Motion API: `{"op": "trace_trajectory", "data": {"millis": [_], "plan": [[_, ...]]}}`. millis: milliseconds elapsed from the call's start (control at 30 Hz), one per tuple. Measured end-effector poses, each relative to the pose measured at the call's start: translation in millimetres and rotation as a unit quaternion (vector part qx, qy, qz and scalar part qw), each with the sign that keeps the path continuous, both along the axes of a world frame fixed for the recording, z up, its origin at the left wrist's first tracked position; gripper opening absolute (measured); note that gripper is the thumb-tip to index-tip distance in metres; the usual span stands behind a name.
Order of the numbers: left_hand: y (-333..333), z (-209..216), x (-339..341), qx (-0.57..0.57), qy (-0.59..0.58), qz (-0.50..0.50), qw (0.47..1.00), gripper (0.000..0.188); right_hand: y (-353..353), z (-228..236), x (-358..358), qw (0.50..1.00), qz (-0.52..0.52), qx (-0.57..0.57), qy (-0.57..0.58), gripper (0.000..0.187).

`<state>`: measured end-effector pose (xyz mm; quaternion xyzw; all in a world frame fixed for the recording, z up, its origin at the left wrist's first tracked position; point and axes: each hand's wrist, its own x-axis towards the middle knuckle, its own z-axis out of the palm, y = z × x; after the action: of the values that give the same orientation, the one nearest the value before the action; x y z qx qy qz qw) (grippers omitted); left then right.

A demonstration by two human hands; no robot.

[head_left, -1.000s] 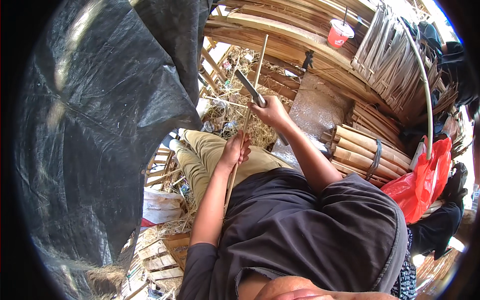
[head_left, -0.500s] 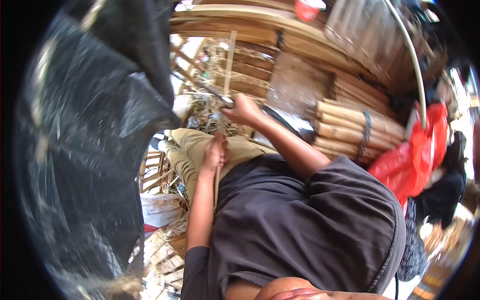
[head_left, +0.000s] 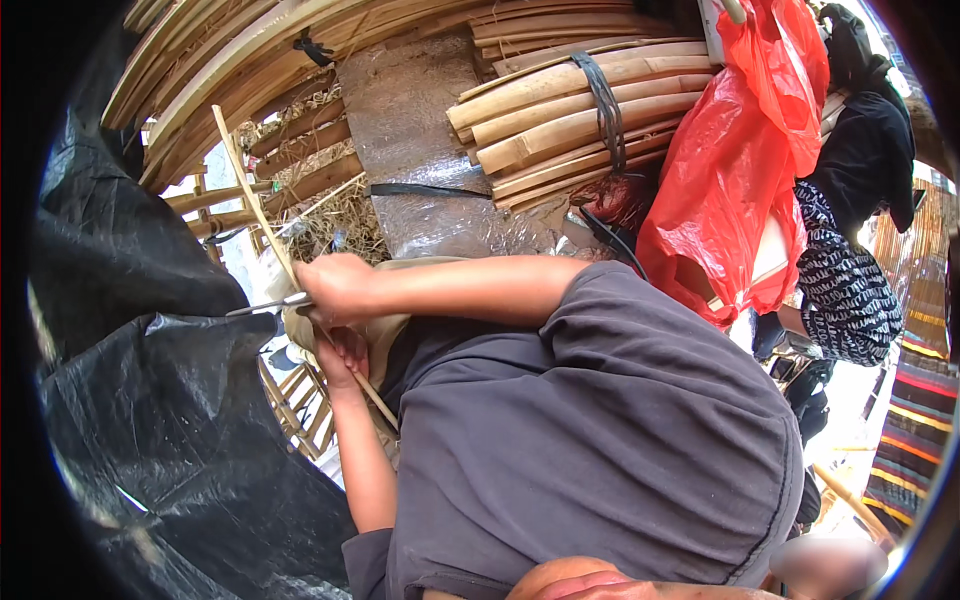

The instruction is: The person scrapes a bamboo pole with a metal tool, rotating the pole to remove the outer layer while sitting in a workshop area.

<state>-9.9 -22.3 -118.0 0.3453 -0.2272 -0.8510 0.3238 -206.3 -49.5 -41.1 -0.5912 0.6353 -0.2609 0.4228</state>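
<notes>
Fingers of the right hand [head_left: 337, 287] grip a grey metal knife [head_left: 268, 306]; the left hand [head_left: 343, 357] curls round a pale, slender bamboo strip [head_left: 243, 174] slanting past it. A slip (hands this close) could cut the left.

From my end, the right hand [head_left: 337, 287] covers the knife's [head_left: 268, 306] handle; only the blade shows, and I can't tell if its edge touches the pale strip [head_left: 240, 170]. Strip's middle is hidden at the hands, lower end lost against the shirt [head_left: 590, 430]. Left hand [head_left: 342, 358] partly covered by the right, some fingers not visible to me. Trousers [head_left: 410, 268] mostly blocked by forearm and shirt. Red bag [head_left: 735, 150] cut by top edge, contents unclear, hides right ends of the bamboo bundle [head_left: 590, 110]. Dark tarp [head_left: 150, 420] and striped cloth [head_left: 910, 430] run into the black rim. Oval patch [head_left: 828, 568] lower right: blurred, unreadable.
</notes>
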Motion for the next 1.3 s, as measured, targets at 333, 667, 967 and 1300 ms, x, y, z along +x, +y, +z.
{"op": "trace_trajectory", "data": {"millis": [333,667,967,1300], "plan": [[4.1,26.5,-22.4,0.030,-0.022,0.026,0.999,0.034,-28.1,86.5,-224.2,0.993,-0.010,-0.028,0.116,0.024],[1.8,24.5,-25.1,0.015,-0.052,0.005,0.999,0.037,-36.6,57.4,-188.7,0.987,-0.155,-0.045,-0.003,0.032],[6.4,24.1,-20.5,0.025,-0.141,-0.011,0.990,0.040,-54.0,3.6,-99.5,0.999,0.009,-0.009,-0.051,0.032],[19.5,19.8,-7.3,-0.040,-0.123,0.047,0.990,0.044,-61.9,28.9,-47.0,0.994,0.077,0.032,-0.072,0.037]]}}
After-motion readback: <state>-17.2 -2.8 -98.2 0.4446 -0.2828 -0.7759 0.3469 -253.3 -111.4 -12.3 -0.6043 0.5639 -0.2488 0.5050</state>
